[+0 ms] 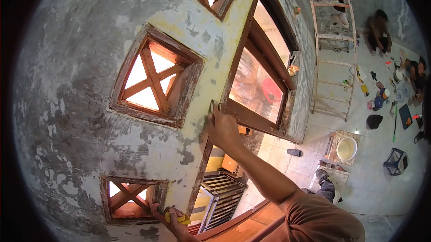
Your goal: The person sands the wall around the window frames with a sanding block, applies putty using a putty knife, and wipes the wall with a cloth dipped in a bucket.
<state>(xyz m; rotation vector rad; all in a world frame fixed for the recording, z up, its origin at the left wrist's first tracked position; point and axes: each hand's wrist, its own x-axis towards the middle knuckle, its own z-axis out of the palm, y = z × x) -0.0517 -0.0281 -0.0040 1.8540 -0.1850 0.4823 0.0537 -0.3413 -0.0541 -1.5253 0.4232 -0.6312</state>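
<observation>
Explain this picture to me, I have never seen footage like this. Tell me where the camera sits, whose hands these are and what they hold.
This is one picture from a wide-angle camera worn on a person's head. It looks forward and down from high up a wall, and the lens bends the edges. There is no machine: the two bare hands are the wearer's own. The right hand holds a thin flat tool against the patchy grey and yellow plastered wall, beside the brown wooden window frame. The left hand grips a small yellow object at the lower wooden vent with crossed bars. Far below, on the pale tiled floor, are a white bucket, a wooden ladder and other people sitting.
</observation>
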